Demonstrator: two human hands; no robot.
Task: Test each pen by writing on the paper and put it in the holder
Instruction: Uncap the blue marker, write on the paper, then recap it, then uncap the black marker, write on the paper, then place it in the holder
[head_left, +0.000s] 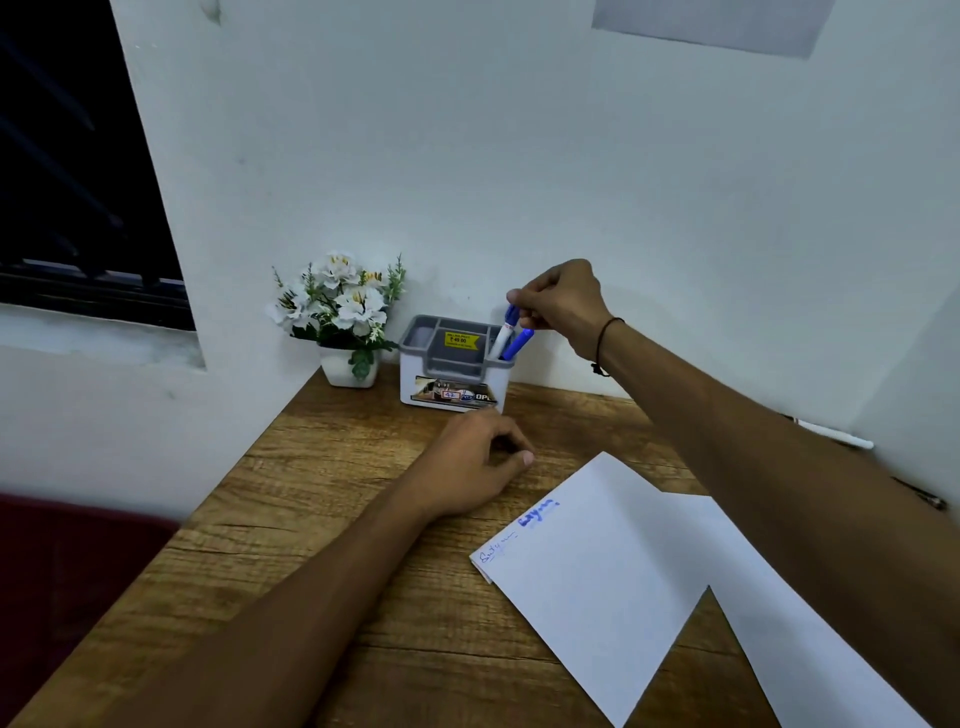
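A white and grey pen holder (457, 371) stands at the back of the wooden desk (332, 525) against the wall. In its right compartment stand a white pen with a blue cap (505, 331) and a blue pen (519, 344). My right hand (563, 306) is above that compartment, fingertips pinched on the top of the blue-capped pen. My left hand (480, 470) rests on the desk in front of the holder, fingers loosely curled and holding nothing. White paper (618, 566) lies to the right with two blue scribbles near its left corner.
A small white pot of artificial white flowers (340, 317) stands left of the holder. A white pen (836, 435) and a dark pen (922, 496) lie on the desk at the far right, partly behind my right forearm. A dark window is at the left.
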